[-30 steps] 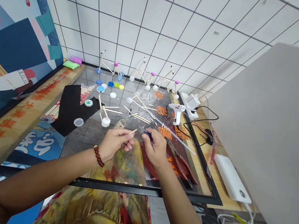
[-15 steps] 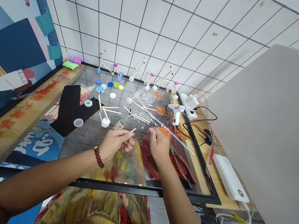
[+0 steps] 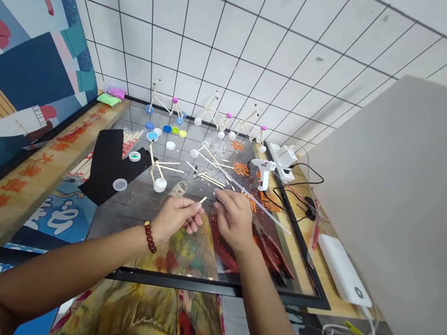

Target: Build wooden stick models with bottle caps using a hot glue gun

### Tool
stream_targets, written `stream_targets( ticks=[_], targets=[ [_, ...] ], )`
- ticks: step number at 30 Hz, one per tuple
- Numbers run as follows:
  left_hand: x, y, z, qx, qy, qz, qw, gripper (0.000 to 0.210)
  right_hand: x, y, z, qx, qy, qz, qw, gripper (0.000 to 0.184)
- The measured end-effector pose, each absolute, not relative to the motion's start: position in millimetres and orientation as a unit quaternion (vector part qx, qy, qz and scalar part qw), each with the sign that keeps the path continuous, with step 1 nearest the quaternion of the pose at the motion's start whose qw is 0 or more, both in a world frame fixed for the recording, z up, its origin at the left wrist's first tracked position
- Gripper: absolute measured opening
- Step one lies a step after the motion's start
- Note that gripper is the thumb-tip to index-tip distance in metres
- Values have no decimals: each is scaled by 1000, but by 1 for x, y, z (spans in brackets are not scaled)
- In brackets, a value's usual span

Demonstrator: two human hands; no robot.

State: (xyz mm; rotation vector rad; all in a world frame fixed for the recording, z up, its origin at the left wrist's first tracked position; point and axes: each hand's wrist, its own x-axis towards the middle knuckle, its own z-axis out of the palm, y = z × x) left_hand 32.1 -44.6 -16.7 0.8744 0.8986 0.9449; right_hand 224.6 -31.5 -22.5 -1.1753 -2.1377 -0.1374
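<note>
A short wooden stick [image 3: 203, 200] is pinched between the thumb and fingers of my left hand [image 3: 179, 217], above the near part of the table. My right hand [image 3: 234, 219] is just to the right of the stick, with bent fingers partly apart and pointing at it. I cannot make out anything held in them. Beyond my left hand stands a stick frame with a white bottle cap [image 3: 160, 184] at its foot. Another stick frame with white caps [image 3: 194, 153] lies farther back, near loose cut sticks [image 3: 213, 180].
Three bicycle-like stick models [image 3: 175, 101] stand along the tiled wall. Coloured caps [image 3: 167, 129], black sheets [image 3: 106, 163] and bundled sticks [image 3: 131, 141] lie left. On the right are a glue gun [image 3: 264, 171], a clear glue stick [image 3: 269, 213], red-handled pliers [image 3: 273, 254] and a power strip [image 3: 282, 160].
My right hand has moved slightly left, closer to the stick, and its fingers have loosened from a closed pinch. My left hand still holds the stick. The view has shifted slightly.
</note>
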Motion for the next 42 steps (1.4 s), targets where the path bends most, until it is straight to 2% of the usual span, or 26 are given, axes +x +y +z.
stream_targets(
  ticks=[2,4,8,13,19,24,26,28,30,34,37,42],
  targets=[
    [33,-44,-18,402,405,419,706,47,219,-34,-21,-374,-859,-50,345,37],
    [33,-44,-19,416,408,407,704,46,214,-36,-21,-345,-867,-57,355,36],
    [34,-45,-20,452,402,399,689,45,213,-37,-23,-353,-857,-54,373,24],
    [34,-46,-20,499,411,433,628,34,214,-36,-23,-356,-874,-34,330,29],
    [32,-44,-22,542,432,440,571,20,213,-35,-23,-326,-876,-17,355,25],
    [31,-47,-24,579,436,413,551,26,212,-35,-24,-331,-877,-5,347,25],
    [26,-49,-18,638,430,414,486,25,212,-34,-24,-342,-874,3,346,24],
    [16,-48,-6,705,417,432,378,18,212,-33,-24,-358,-871,8,338,20],
    [0,-41,9,732,417,454,289,21,212,-32,-24,-371,-870,12,324,18],
    [-40,-7,29,637,537,535,142,23,211,-31,-27,-379,-876,19,298,15],
    [-65,21,26,531,614,562,156,29,210,-31,-29,-388,-879,12,278,16],
    [-85,42,14,497,694,465,236,27,209,-31,-33,-391,-880,9,269,15]
  ],
)
